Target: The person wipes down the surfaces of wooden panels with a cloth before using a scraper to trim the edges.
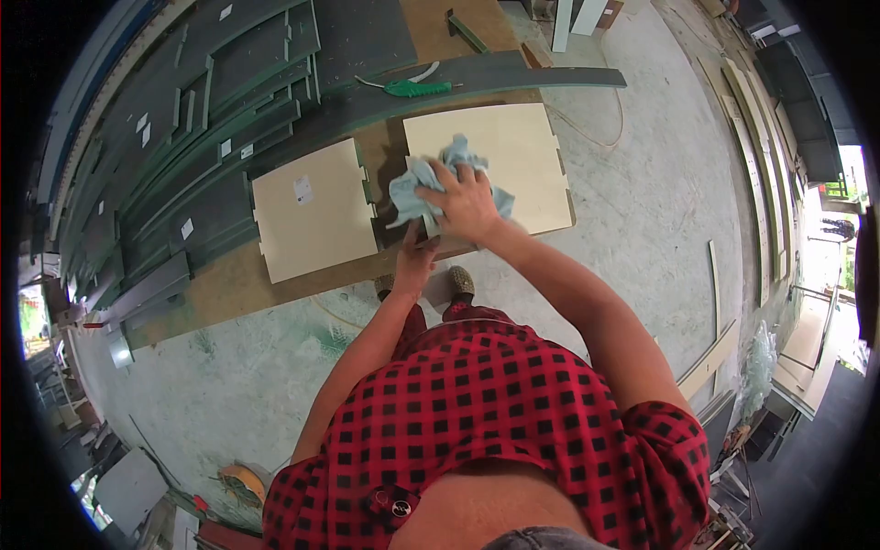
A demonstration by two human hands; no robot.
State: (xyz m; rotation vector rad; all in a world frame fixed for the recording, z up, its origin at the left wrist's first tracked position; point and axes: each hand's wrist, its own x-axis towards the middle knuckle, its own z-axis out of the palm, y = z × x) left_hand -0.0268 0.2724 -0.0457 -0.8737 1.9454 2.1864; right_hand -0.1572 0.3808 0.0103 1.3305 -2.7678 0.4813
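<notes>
My right hand [466,203] presses a crumpled light blue cloth [417,188] against the left part of a cream panel [513,147] with notched side edges. The cloth spreads out past my fingers on several sides. My left hand [417,264] is at the near left corner of that same panel, its fingers closed about the edge and partly hidden. To the left lies a second cream panel [316,225], flat, with a small white label [302,190] and notches along its sides.
Both panels rest on a brown board-topped table [220,298]. Behind them are a long dark green strip [559,77], a green-handled air gun [417,88] and many dark green metal panels [357,37]. Long boards [747,174] line the right side of the concrete floor [642,183].
</notes>
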